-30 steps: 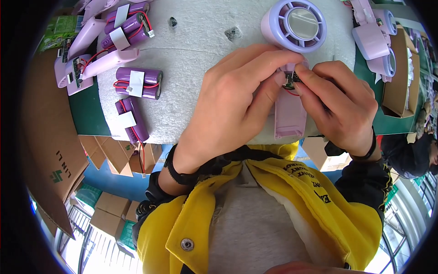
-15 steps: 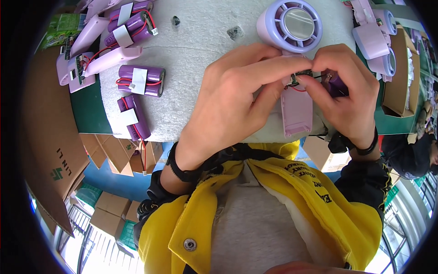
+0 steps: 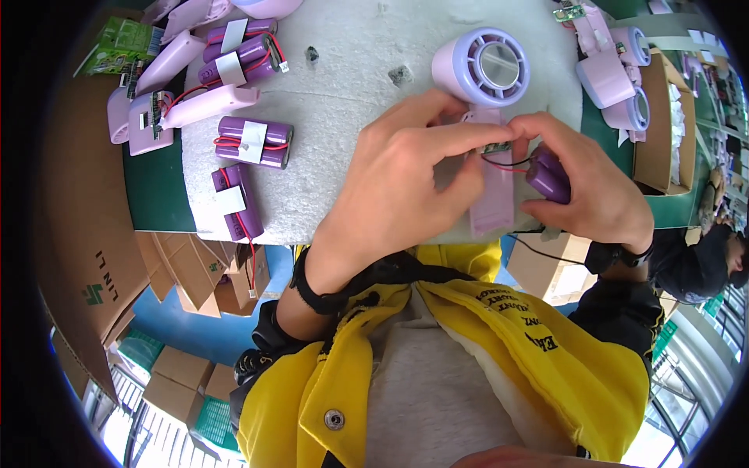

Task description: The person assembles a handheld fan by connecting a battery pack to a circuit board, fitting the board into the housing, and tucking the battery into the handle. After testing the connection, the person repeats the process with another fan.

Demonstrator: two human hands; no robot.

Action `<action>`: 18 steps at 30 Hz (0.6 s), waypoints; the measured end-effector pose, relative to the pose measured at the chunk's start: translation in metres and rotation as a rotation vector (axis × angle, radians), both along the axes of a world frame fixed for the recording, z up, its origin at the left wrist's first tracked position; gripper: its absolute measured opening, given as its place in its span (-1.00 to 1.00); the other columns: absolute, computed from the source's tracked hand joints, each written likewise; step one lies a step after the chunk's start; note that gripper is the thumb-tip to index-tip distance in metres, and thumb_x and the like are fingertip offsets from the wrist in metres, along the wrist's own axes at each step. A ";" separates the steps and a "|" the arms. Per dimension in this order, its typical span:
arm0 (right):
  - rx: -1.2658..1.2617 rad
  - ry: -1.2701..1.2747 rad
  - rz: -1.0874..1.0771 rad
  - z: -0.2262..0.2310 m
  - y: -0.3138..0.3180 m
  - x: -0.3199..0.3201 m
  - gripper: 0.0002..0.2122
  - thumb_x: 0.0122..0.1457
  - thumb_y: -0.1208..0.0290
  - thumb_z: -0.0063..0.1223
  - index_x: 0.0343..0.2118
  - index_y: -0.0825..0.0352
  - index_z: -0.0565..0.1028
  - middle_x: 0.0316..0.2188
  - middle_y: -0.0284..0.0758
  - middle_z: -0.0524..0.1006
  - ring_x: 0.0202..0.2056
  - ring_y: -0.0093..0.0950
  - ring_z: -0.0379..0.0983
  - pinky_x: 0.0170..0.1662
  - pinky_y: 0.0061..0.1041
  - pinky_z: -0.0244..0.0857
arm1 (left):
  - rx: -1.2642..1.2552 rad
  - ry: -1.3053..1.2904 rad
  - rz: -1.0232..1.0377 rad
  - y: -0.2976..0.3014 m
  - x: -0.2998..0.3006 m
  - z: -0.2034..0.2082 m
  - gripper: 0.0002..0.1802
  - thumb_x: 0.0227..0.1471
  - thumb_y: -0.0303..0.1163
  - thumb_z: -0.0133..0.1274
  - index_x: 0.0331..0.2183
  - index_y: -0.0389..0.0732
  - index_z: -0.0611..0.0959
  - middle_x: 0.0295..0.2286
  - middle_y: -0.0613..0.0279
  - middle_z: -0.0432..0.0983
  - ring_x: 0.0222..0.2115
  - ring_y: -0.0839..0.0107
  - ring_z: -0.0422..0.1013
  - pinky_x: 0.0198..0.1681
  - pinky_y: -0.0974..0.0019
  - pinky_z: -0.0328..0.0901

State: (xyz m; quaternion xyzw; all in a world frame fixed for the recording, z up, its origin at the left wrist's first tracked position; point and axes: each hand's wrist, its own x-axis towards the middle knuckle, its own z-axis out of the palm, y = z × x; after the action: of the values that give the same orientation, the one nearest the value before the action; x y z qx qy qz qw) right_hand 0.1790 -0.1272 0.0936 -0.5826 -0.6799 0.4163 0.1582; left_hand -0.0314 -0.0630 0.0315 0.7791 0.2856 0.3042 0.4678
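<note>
My right hand (image 3: 589, 187) has drawn aside from its place half a second ago, while my left hand (image 3: 406, 171) stays over the upper end of the pink handle (image 3: 493, 203); the purple battery (image 3: 550, 178), mostly hidden behind my fingers then, now shows plainly in the right hand, just beside the handle; the red and black wires (image 3: 511, 165) now stretch in view from the handle to it, so for the work in hand I judge battery and handle to be linked, though the joint is too small for me to confirm; the right hand is closed around the battery, its fingertip near the left one's, and whether the left grips the handle or only rests there I cannot tell. Counting down by size, I have one green table (image 3: 160, 187); one white foam sheet (image 3: 351, 47) on it; one open carton (image 3: 662, 148) at the right; two hands; one fan (image 3: 460, 74) standing above the handle, with two more fans (image 3: 608, 82) at the right edge; one green packet (image 3: 117, 47); four loose batteries (image 3: 277, 148) at the left, making five with mine; one circuit board (image 3: 497, 147) under my left finger; two dark spots (image 3: 400, 74) in the foam.
</note>
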 end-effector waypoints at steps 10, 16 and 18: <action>-0.499 0.496 -0.480 0.006 -0.022 0.018 -0.53 -0.02 0.75 0.14 0.02 0.36 0.43 -0.22 -0.33 0.50 -0.40 -0.53 0.50 -0.45 -0.56 0.39 | -0.060 -0.044 0.004 0.000 -0.002 0.003 -0.55 -0.24 -0.66 0.11 -0.21 -0.10 0.71 -0.28 0.11 0.56 -0.29 0.19 0.53 -0.24 0.28 0.42; 0.065 -0.066 -0.424 -0.016 -0.042 0.006 -0.75 0.01 0.69 0.19 -0.20 0.40 0.54 -0.26 -0.27 0.55 -0.40 -0.45 0.54 -0.49 -0.53 0.40 | -0.019 -0.033 0.056 -0.008 0.002 -0.006 -0.60 -0.25 -0.64 0.14 -0.27 -0.08 0.72 -0.30 0.14 0.57 -0.33 0.17 0.52 -0.27 0.26 0.42; 0.339 -0.374 -0.226 -0.012 -0.046 0.003 -0.82 -0.02 0.66 0.24 -0.30 0.41 0.57 -0.28 -0.24 0.57 -0.38 -0.38 0.55 -0.43 -0.50 0.43 | -0.012 -0.038 0.064 -0.009 0.001 -0.006 -0.60 -0.25 -0.64 0.15 -0.27 -0.08 0.72 -0.31 0.14 0.57 -0.33 0.17 0.52 -0.27 0.26 0.42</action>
State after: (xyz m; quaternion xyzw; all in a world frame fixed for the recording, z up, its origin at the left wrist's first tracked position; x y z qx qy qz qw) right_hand 0.1822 -0.1730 0.0821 -0.6864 -0.6881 0.1614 0.1708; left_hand -0.0304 -0.0725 0.0252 0.7608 0.3035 0.3319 0.4678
